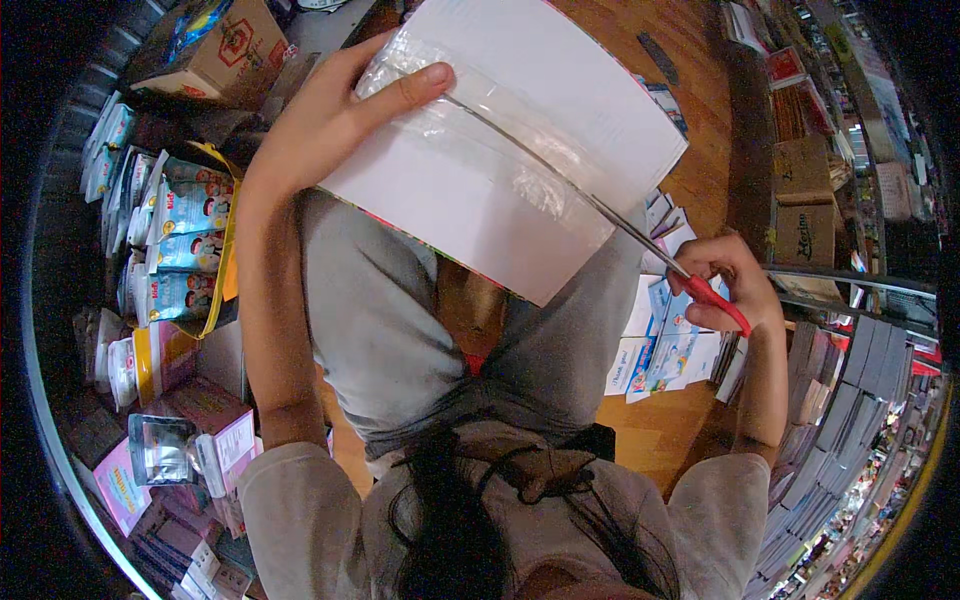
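A wide white sheet or opened cover point(600, 110) with a coloured outer edge lies slanted above my lap. A strip of crinkled clear plastic film point(540, 185) covers its middle, along a dark line. My left hand point(340, 125) grips the upper left edge, thumb on top near that line and the other fingers mostly hidden. In my right hand point(735, 280) are scissors point(718, 303) with red handles, their long metal blades pointing up and left over the film. Whether the blades are parted or cutting into the film, I cannot tell.
Printed leaflets point(675, 340) lie on the wooden floor point(660, 445) beside my right leg. Blue packets point(190, 235) stand in a yellow-edged holder at left, below a cardboard box point(225, 55). Stacked grey books or pads point(850, 400) and loaded shelves line the right side.
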Demonstrator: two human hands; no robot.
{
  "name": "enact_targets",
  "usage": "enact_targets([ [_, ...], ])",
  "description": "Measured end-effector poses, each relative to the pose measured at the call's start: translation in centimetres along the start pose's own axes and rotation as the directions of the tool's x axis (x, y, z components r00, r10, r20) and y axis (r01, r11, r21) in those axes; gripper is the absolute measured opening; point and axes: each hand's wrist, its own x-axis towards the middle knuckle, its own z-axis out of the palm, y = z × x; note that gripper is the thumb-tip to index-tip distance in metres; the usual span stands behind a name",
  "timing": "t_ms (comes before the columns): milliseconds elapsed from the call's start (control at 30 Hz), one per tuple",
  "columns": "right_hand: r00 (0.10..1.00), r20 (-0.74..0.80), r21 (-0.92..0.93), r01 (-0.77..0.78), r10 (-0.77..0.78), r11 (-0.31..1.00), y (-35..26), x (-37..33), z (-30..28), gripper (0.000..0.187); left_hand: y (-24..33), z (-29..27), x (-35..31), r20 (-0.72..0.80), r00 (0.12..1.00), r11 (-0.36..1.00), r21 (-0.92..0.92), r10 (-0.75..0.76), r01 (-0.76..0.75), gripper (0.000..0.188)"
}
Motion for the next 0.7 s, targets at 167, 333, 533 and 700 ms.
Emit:
enact_targets([
  [167, 0.999, -0.049, -0.001, -0.021, 0.021, 1.0, 1.2, 1.5, 0.7, 0.032, -0.1, -0.1, 0.0, -0.022, 1.0, 1.0, 0.001, -0.005, 0.005, 0.062],
  [333, 0.998, -0.041, -0.069, 0.043, -0.046, 0.997, 2.1, 2.0, 0.7, 0.028, -0.8, -0.2, 0.5, 0.015, 1.0, 1.0, -0.025, -0.006, 0.007, 0.06],
  [533, 0.992, -0.044, -0.082, 0.111, -0.114, 0.99, 2.5, 2.9, 0.7, 0.025, -0.9, 0.2, 0.3, -0.088, 0.984, 0.982, 0.124, 0.154, -0.143, 0.06],
  [700, 0.992, -0.042, -0.068, 0.113, -0.116, 0.991, 2.5, 3.8, 0.8, 0.024, -0.4, 0.2, 0.2, -0.059, 0.996, 0.996, 0.071, 0.064, -0.06, 0.06],
])
